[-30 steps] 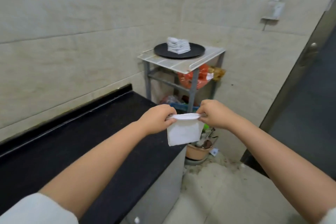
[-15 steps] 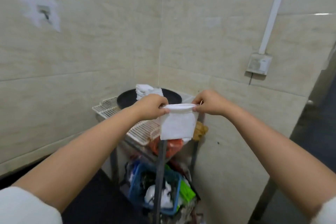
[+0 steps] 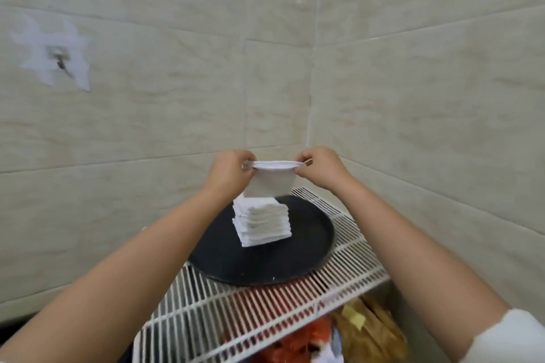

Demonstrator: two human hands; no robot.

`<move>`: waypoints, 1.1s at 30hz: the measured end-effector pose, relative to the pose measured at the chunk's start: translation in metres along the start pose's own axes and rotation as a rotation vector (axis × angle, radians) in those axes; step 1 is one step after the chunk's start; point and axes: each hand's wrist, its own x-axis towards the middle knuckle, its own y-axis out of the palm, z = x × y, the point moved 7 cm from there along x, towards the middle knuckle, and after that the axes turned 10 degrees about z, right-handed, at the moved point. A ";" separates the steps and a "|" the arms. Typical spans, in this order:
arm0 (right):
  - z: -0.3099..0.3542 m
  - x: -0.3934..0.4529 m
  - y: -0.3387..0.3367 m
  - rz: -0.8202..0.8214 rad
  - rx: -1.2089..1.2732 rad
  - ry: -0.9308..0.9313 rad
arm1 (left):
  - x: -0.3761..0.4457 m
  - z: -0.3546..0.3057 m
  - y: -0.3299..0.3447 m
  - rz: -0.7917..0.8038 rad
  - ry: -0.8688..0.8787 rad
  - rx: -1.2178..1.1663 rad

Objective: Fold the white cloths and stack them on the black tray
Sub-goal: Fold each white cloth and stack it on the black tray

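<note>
Both hands were raised in front of the tiled wall corner, and between them they held one folded white cloth [image 3: 269, 183]. The left hand [image 3: 231, 169] pinched the left end of the cloth's top edge, with the fingers curled closed around it. The right hand [image 3: 318, 166] pinched the right end of the same edge in the same way, fingers bent tightly. The top edge was stretched nearly straight from one hand to the other, and the rest of the cloth hung down below the fingers as a small flat rectangle. The fingertips themselves were mostly hidden behind the knuckles, so how deep the cloth went into each grip I cannot tell.

The hanging cloth was directly above the stack of folded cloths [image 3: 262, 224], and its lower edge appeared near the top of the stack; whether it touched, I cannot tell. The stack stood upright on the black tray [image 3: 309, 247], closer to the far left part of it. The round tray lay on a white wire shelf [image 3: 348, 271] in the corner. Under the shelf, a red bag [image 3: 298, 342] and a yellowish bag [image 3: 371, 330] were visible through the wires.
</note>
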 end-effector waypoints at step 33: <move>-0.094 0.134 0.105 0.163 0.147 -0.250 | 0.058 0.077 0.083 -0.051 -0.232 0.086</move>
